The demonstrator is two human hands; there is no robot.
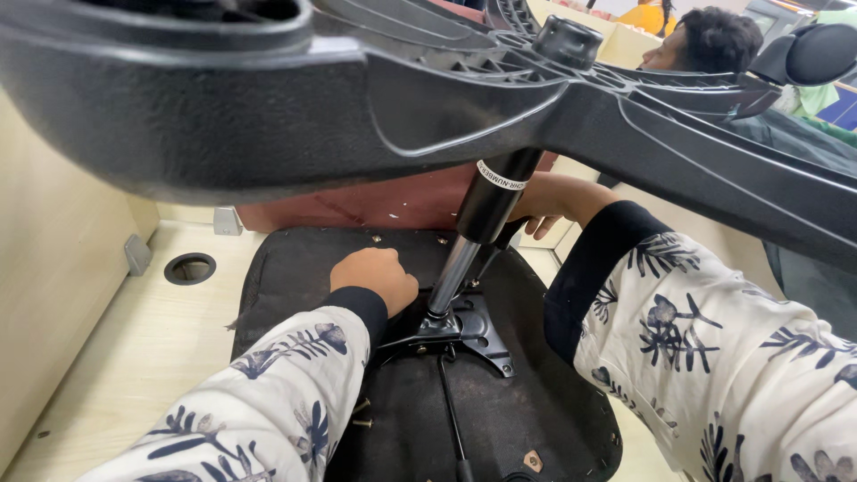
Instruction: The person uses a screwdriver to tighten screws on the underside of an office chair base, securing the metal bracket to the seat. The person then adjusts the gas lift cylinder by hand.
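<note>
An office chair lies upside down on a desk, its black seat underside (295, 268) facing up. A black gas cylinder (489, 201) rises from the metal mounting plate (473, 328) to the star base (357, 98), which fills the top of the view. My left hand (377, 275) is closed in a fist on the seat underside, just left of the cylinder's chrome lower part. My right hand (546, 203) reaches behind the cylinder, and its fingers are partly hidden by it. Both sleeves are white with dark leaf prints.
The light wooden desk (134, 357) has a round cable hole (189, 268) at left and a partition wall on the left side. Loose screws (361, 415) lie on the seat. A lever rod (449, 411) runs toward me. Another person's head (710, 40) shows at upper right.
</note>
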